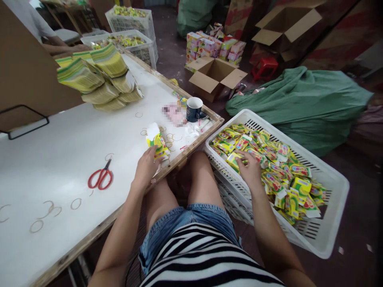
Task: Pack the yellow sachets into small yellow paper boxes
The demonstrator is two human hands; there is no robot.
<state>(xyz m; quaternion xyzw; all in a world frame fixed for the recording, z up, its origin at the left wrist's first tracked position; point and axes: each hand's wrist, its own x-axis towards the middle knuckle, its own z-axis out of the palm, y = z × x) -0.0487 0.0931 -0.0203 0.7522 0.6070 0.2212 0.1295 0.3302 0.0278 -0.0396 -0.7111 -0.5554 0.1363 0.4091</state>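
Note:
My left hand (146,166) is closed around a small yellow and green carton (158,146) with a raised white flap, at the table's edge. Over the white plastic crate (332,211), my right hand (250,166) has thumb and fingertips closed on the end of another small yellow carton (232,160). Many similar small cartons (273,179) lie jumbled in that crate, some with white flaps sticking out. Several rubber bands (170,140) lie on the white table (125,131) beside my left hand.
Red-handled scissors (101,178) and a dark blue mug (194,110) are on the table. Stacked bundles of flat yellow-green cardboard (101,77) stand farther back. Beyond the crate are a green sack (305,103) and an open cardboard box (214,77). A person's arm (61,48) shows at far left.

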